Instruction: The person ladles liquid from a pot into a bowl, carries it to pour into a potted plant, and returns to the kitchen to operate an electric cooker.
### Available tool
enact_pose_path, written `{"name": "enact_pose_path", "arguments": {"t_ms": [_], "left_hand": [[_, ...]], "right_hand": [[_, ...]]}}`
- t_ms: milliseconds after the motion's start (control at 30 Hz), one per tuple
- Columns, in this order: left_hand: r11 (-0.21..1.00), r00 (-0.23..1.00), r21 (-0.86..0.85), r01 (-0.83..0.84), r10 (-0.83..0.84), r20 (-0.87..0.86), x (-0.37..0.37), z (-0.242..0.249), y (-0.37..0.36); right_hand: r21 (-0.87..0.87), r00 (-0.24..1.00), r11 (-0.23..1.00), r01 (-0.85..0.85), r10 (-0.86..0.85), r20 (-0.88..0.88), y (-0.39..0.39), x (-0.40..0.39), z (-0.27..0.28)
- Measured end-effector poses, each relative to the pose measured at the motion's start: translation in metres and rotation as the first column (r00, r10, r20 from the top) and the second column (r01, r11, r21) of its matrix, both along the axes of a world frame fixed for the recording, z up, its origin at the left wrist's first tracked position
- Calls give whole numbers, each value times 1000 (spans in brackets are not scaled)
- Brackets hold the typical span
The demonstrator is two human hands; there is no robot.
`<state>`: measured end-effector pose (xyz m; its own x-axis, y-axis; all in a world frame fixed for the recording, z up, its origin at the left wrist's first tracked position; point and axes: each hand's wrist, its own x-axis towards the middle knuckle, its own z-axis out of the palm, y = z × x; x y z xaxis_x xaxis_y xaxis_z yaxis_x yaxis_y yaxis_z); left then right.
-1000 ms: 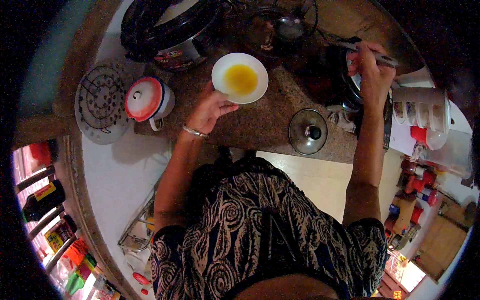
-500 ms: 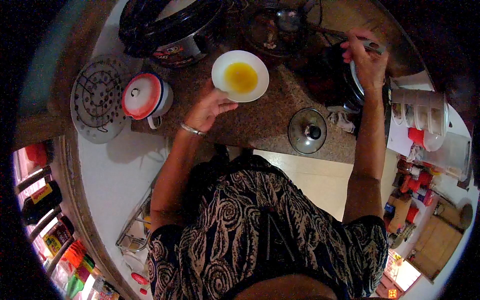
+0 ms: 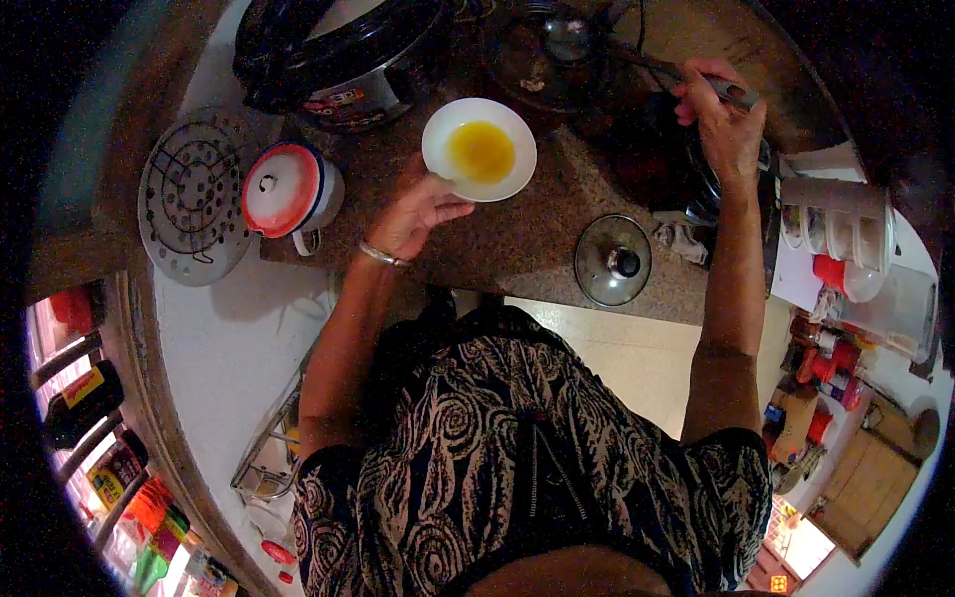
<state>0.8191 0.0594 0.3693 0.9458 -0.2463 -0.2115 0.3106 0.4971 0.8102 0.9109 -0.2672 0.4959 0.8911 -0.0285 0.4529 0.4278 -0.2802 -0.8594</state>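
Note:
My left hand (image 3: 420,214) grips the near rim of a small white bowl (image 3: 436,171), thumb and fingers at its lower left edge. A pool of yellow liquid (image 3: 481,152) lies in the bowl, which is held above the counter. My right hand (image 3: 724,117) is closed round the handle of a ladle (image 3: 731,93). The ladle's round head reaches left into a dark pan (image 3: 507,85) at the back, where small pale bits show. Much of the pan's content is too dark to make out.
A glass lid (image 3: 602,274) with a black knob lies on the brown counter (image 3: 507,244) beside a crumpled cloth (image 3: 681,242). Left stand a red-and-white lidded enamel pot (image 3: 284,189) and a large black cooker (image 3: 358,90). Stacked plastic containers (image 3: 836,224) stand right.
My right hand and the ladle have shifted slightly left. The bowl in my left hand has barely moved.

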Motion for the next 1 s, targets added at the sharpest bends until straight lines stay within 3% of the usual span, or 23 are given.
{"name": "enact_pose_path", "arguments": {"t_ms": [1000], "left_hand": [[1000,1000,8,0,0,-17,4,-9,13]], "right_hand": [[9,994,998,-62,63,-92,12,1,-11]]}}
